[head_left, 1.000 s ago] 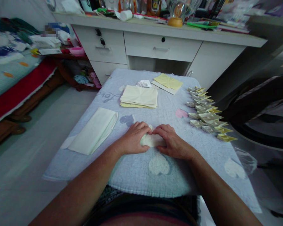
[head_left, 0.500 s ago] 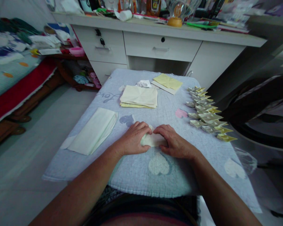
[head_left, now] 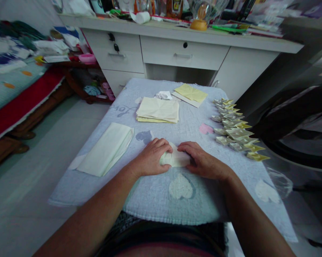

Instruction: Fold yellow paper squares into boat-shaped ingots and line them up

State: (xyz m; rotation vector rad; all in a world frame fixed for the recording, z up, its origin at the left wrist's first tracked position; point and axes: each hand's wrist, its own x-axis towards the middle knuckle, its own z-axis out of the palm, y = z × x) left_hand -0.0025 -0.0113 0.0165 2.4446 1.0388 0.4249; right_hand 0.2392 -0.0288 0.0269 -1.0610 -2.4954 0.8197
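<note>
A small pale, folded piece of paper (head_left: 179, 157) lies on the cloth in front of me, creased near its middle. My left hand (head_left: 153, 157) holds its left end down, fingers curled over the top edge and thumb at the lower edge. On the other end, my right hand (head_left: 201, 160) grips the paper with bent fingers and thumb along the edges. The paper's outer ends are hidden under both hands. Beyond them is a stack of creased cream and yellow paper sheets (head_left: 158, 109). Left of my hands rests a larger folded white paper (head_left: 106, 150).
Several folded paper boats (head_left: 237, 132) stand in rows along the right side of the cloth-covered table (head_left: 155, 200). Yellow and white sheets (head_left: 191, 93) and a crumpled white paper (head_left: 163, 95) lie at the back. Behind stands a cluttered white desk (head_left: 182, 55).
My right hand has slid a little to the right along the folded paper, uncovering more of it. My left hand has stayed in place.
</note>
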